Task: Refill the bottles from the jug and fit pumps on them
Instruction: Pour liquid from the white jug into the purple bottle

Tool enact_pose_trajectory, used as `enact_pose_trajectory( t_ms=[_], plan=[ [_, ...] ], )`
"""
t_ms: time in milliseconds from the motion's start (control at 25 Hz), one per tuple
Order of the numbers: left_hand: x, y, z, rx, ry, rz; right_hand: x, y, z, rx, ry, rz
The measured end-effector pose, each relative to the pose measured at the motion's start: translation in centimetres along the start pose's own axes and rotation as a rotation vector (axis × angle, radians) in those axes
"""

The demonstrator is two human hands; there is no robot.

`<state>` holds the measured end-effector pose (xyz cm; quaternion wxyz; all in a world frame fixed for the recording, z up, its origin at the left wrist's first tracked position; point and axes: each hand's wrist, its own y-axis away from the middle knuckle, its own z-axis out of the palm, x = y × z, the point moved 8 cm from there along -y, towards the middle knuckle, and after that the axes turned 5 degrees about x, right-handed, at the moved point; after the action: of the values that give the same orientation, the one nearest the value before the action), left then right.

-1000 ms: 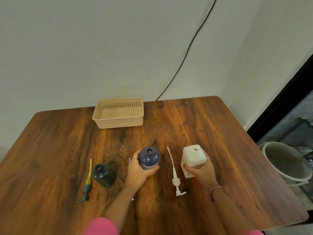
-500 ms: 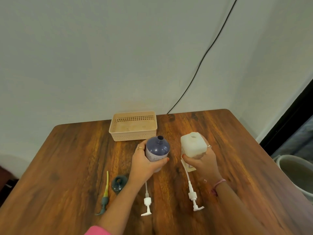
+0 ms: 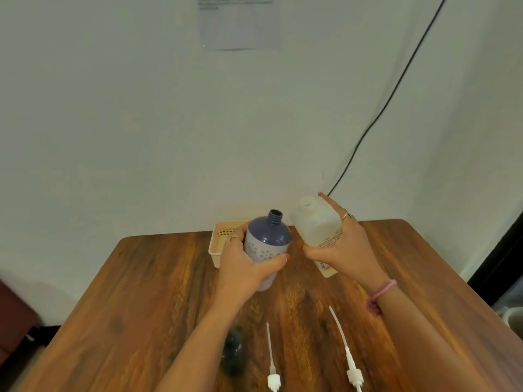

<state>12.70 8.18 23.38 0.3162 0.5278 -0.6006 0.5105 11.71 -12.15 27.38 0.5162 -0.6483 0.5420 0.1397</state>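
My left hand [image 3: 243,267] grips a purple bottle [image 3: 268,239] with a white flower pattern, held above the table with its open neck pointing up. My right hand [image 3: 343,250] holds a translucent white jug [image 3: 314,222], uncapped and tilted left toward the bottle's neck. Their openings are close but apart. Two white pumps with long tubes lie on the table near me, one [image 3: 271,363] in the middle and one [image 3: 346,355] to its right. A dark green bottle [image 3: 233,352] stands partly hidden behind my left forearm.
A beige perforated basket [image 3: 219,244] sits at the far edge of the wooden table [image 3: 141,292], behind the purple bottle. A black cable [image 3: 376,117] runs down the wall. A grey bucket [image 3: 512,318] stands on the floor at the right.
Both hands have lifted the purple bottle and the jug higher off the table, and the jug has tipped toward the bottle. The view has tilted upward.
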Motion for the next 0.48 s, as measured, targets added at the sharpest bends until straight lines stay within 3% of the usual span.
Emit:
enact_pose_trajectory(
  t_ms=[480],
  plan=[
    [4.3,-1.6,-4.5,0.063,0.045,0.055,-6.2,-5.5,1.2,-0.114,0.273,-0.206]
  ],
)
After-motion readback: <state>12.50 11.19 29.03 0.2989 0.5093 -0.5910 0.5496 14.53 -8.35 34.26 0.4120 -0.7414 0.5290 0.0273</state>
